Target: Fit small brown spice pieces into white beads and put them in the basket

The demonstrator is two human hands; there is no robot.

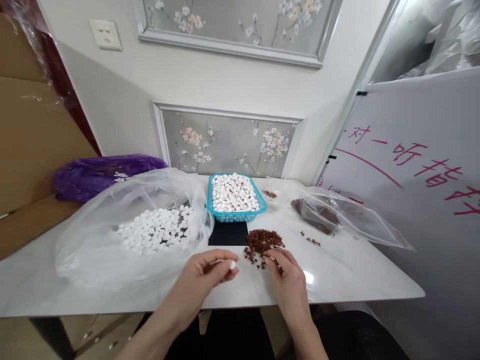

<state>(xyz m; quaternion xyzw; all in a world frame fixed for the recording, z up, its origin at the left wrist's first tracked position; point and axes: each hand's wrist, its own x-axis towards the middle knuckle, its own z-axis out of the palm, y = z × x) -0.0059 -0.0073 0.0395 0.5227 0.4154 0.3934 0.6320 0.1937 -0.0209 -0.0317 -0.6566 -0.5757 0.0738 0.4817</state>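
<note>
My left hand (210, 275) is closed, pinching a small white ball (233, 265) between thumb and fingertips above the table's front part. To its right, my right hand (285, 275) has its fingertips pinched together at the near edge of a pile of small reddish-brown star-shaped pieces (264, 240). Whatever lies between those fingertips is too small to make out. Behind the hands stands a blue plastic basket (240, 217) heaped with white balls that have brown specks among them. A clear plastic bag (93, 250) at left lies open with many loose white balls (153, 230) in it.
A black flat square (227, 234) lies before the basket. At right, a clear zip bag (322, 212) holds more brown pieces, with a few strays (313, 241) beside it. A purple bag (101, 172) and cardboard (33, 125) are at left; a whiteboard (408, 175) stands right.
</note>
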